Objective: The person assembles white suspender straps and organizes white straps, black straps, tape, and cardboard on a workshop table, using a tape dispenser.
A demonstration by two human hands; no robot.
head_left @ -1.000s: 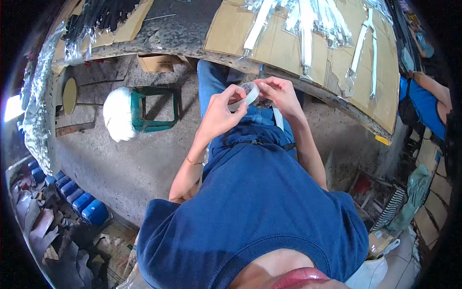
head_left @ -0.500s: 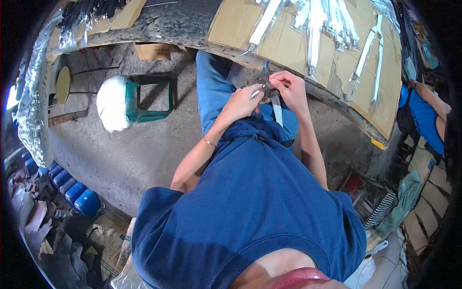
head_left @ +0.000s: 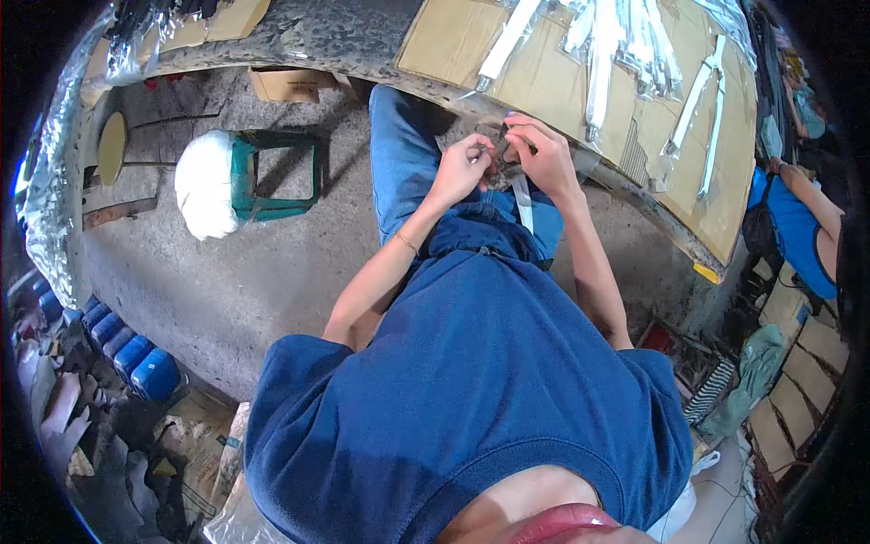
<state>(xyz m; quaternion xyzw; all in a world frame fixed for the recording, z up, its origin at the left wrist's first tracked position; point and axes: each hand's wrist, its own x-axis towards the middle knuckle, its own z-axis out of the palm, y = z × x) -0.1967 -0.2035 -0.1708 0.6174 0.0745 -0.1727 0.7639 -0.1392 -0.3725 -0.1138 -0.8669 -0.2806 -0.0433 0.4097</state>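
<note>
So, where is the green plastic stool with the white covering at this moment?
In the head view, the green plastic stool is on the grey floor at the person's left, between the round tan disc and the blue jeans.

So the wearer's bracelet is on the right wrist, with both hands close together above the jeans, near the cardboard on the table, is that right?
Not quite: the head view shows the bracelet on the left wrist. The left hand and right hand are close together above the jeans, near the cardboard on the table.
</note>
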